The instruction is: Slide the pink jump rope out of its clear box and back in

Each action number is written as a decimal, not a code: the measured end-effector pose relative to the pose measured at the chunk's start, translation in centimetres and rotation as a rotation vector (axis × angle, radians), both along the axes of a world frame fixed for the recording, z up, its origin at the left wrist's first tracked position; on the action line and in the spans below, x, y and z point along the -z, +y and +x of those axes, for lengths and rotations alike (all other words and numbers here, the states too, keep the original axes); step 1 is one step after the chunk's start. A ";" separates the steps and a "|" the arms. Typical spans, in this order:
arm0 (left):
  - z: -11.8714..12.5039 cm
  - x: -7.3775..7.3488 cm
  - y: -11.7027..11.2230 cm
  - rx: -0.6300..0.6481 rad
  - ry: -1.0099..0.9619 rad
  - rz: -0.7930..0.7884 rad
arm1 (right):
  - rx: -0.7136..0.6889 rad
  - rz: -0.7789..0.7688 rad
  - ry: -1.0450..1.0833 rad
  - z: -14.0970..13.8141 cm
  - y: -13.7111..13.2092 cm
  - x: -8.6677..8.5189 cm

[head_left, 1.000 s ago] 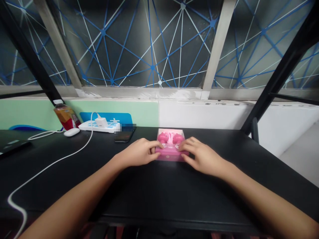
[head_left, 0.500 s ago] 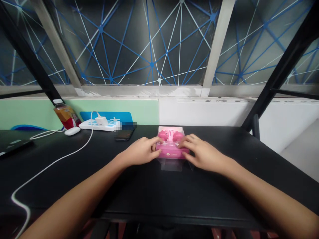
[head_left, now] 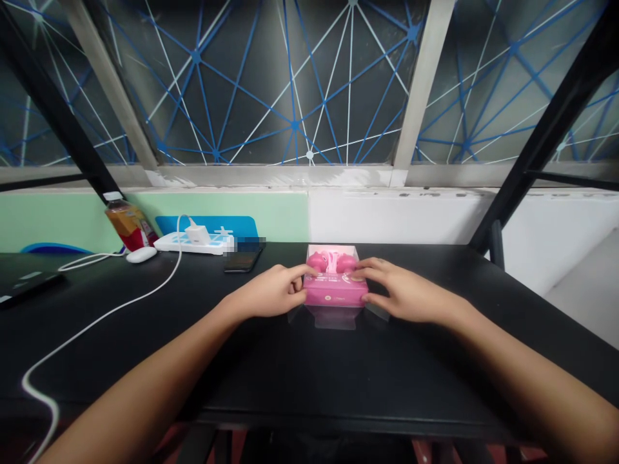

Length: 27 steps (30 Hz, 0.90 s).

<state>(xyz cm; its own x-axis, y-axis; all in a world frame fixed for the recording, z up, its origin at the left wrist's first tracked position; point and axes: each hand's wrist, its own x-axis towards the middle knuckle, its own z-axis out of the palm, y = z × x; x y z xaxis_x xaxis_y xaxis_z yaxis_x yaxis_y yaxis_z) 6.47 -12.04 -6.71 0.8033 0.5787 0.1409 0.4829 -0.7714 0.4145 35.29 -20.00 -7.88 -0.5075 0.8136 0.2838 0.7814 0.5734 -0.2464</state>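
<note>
On the far left, a bottle [head_left: 128, 222] is standing near a white power strip [head_left: 167, 243], and a dark phone [head_left: 242, 259] is lying just beside the strip. The left forearm is slanting up from the lower left; the left hand [head_left: 276, 292] is staying partly open, fingers loosely bent, forefinger touching the top of a pink box [head_left: 333, 297], thumb at its front left corner. The box is sitting on the black table [head_left: 309, 380] between both hands. The right hand [head_left: 411, 290] is opening wider, fingers lying along the box's right top edge, thumb meeting its front right corner.
</note>
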 end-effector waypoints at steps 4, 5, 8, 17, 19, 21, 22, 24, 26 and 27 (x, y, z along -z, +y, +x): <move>0.0 0.1 0.0 0.002 -0.010 0.017 | 0.021 0.035 -0.001 -0.3 0.2 0.2; 0.1 0.2 0.1 -0.001 -0.016 0.022 | 0.028 0.048 -0.001 -0.2 0.2 0.4; 0.5 0.5 0.1 -0.016 -0.020 0.031 | 0.042 0.094 -0.015 -0.1 0.4 0.7; 1.2 0.2 -0.3 -0.043 -0.018 0.009 | 0.102 0.122 -0.063 -0.5 -0.5 0.4; 1.1 0.0 -0.5 -0.047 -0.015 0.011 | 0.103 0.059 -0.015 -0.4 -0.8 0.1; 1.0 -0.2 -0.5 -0.057 -0.014 0.012 | 0.087 -0.005 -0.009 -0.4 -1.1 -0.2; 0.9 -0.3 -0.5 -0.060 -0.014 0.009 | 0.086 -0.021 -0.028 -0.5 -1.3 -0.3; 0.7 -0.3 -0.4 -0.063 -0.017 0.003 | 0.100 0.001 -0.089 -1.2 -1.7 -0.4; 0.5 -0.2 -0.2 -0.078 -0.023 0.009 | 0.093 0.076 -0.143 -2.3 -2.1 -0.6; 0.3 -0.1 -0.1 -0.092 -0.029 0.015 | 0.052 0.104 -0.167 -3.0 -2.3 -0.8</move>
